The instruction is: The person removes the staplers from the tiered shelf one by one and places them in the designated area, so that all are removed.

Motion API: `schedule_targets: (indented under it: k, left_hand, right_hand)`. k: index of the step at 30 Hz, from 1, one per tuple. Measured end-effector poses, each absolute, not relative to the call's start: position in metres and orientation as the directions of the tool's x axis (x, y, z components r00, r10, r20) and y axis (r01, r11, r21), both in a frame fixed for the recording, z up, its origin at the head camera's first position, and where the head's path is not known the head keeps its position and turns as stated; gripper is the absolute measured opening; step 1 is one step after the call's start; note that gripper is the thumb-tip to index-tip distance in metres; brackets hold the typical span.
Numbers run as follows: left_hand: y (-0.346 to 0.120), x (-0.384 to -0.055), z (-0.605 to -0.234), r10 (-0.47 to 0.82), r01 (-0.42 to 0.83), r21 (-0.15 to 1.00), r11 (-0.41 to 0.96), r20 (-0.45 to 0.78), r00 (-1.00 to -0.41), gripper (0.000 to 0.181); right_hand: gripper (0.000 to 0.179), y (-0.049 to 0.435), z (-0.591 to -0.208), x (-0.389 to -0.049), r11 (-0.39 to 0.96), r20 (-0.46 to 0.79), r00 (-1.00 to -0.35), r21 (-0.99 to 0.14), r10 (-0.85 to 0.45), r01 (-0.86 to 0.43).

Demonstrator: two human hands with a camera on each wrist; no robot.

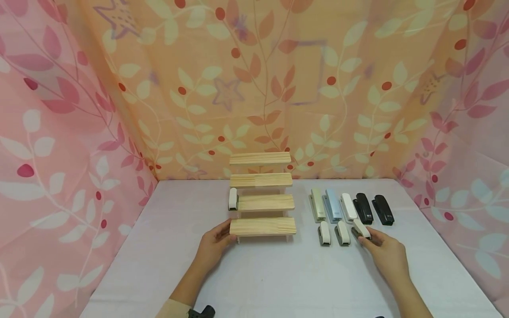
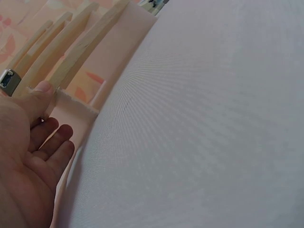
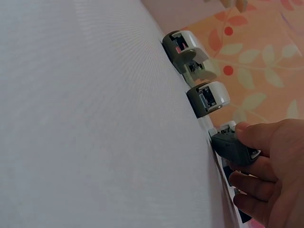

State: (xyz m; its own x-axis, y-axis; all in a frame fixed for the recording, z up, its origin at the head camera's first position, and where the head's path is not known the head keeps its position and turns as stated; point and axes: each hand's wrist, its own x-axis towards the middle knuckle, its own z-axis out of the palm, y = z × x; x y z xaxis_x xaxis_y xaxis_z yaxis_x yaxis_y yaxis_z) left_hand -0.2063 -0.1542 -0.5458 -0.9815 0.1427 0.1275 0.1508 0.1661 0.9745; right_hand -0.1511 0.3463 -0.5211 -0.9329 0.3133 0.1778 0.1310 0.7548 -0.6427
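My left hand (image 1: 214,243) grips the left end of the lowest board of a stepped wooden shelf (image 1: 262,227); in the left wrist view its thumb (image 2: 42,88) lies at the board's edge. A small white stapler (image 1: 233,199) stands on the second board's left end. With thumb and fingers, my right hand (image 1: 387,254) pinches another small white stapler (image 1: 361,229), tilted at the right end of the front row. Its grey base (image 3: 232,146) faces the right wrist camera. Beside it stand two similar small white staplers, one left (image 1: 324,233) and one nearer (image 1: 342,233).
Behind the small ones stand a pale green stapler (image 1: 317,205), a light blue one (image 1: 332,206), a longer white one (image 1: 348,207) and two black ones (image 1: 383,210). All are on a white-covered table (image 1: 278,278), with patterned curtains (image 1: 262,88) at the back and sides.
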Motion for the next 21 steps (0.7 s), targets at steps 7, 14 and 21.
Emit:
schedule_targets:
  k: [7,14,21]
  left_hand:
    - [-0.1538,-0.2059,-0.5449,0.142,0.156,0.972,0.178,0.131,-0.981,0.062]
    - [-0.154,-0.206,-0.5439,0.14,0.144,0.975,0.168,0.121,-0.983,0.062]
    - [-0.1536,-0.2052,-0.5425,0.148,0.144,0.976,0.161,0.12,-0.982,0.062]
  right_hand:
    - [0.061,0.3451,-0.5237,-0.1519,0.772,0.169,-0.935,-0.619,0.311,0.145]
    - [0.061,0.3456,-0.5271,-0.1524,0.806,0.159,-0.942,-0.57,0.297,0.158]
    - [0.063,0.3473,-0.5287,-0.1518,0.858,0.166,-0.955,-0.495,0.246,0.135]
